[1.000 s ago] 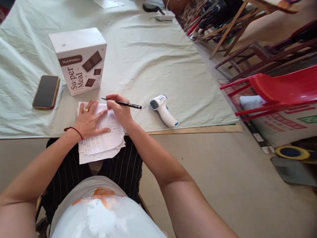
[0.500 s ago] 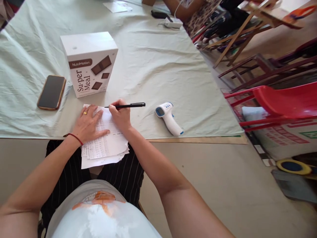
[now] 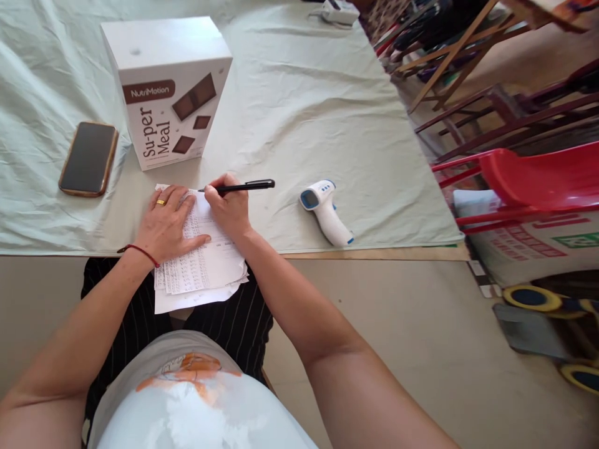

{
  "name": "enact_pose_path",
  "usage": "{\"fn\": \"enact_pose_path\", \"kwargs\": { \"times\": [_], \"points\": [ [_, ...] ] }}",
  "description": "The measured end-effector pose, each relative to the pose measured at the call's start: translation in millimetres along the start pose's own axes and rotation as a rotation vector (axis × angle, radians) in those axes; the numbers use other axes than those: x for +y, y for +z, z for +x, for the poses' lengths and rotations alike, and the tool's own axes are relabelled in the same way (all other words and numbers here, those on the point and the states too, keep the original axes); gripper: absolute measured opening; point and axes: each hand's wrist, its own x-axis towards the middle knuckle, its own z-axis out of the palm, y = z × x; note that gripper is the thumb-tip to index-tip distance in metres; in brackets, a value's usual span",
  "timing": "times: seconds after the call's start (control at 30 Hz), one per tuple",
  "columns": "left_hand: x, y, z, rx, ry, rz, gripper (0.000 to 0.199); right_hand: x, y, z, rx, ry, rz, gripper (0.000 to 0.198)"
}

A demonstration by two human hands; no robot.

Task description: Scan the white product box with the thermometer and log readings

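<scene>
Right hand (image 3: pixel 231 209) gripping a black pen (image 3: pixel 255 185) just left of frame centre, left hand (image 3: pixel 167 226) lying flat and spread on stacked papers (image 3: pixel 222 265) at centre-left, white box (image 3: pixel 161 118) standing at upper left, dark-screened phone (image 3: pixel 88 157) lying at left.

Papers (image 3: pixel 222 265) overhanging table (image 3: pixel 290 100), box (image 3: pixel 163 112) behind them, phone (image 3: pixel 88 159) left of box, thermometer (image 3: pixel 327 215) right of papers

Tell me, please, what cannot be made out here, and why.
In the head view:
Writing on the papers: too small to read, partly covered by the left hand.
Pen: tip too small to tell whether it touches the papers.
Right hand: its back hides the palm.
White device: cut off by the top edge.
</scene>
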Motion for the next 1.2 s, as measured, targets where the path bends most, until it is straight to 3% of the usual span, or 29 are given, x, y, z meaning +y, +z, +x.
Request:
{"fn": "enact_pose_path", "kwargs": {
  "times": [0.6, 1.2],
  "points": [
    [9, -8, 1, -0.084, -0.022, 0.159, 0.073, 11, 2, 0, 0.015, -0.102, -0.049, 0.016],
    [10, -9, 1, -0.083, -0.017, 0.148, 0.07, 10, 2, 0, 0.032, -0.078, -0.018, 0.015]
  ]
}}
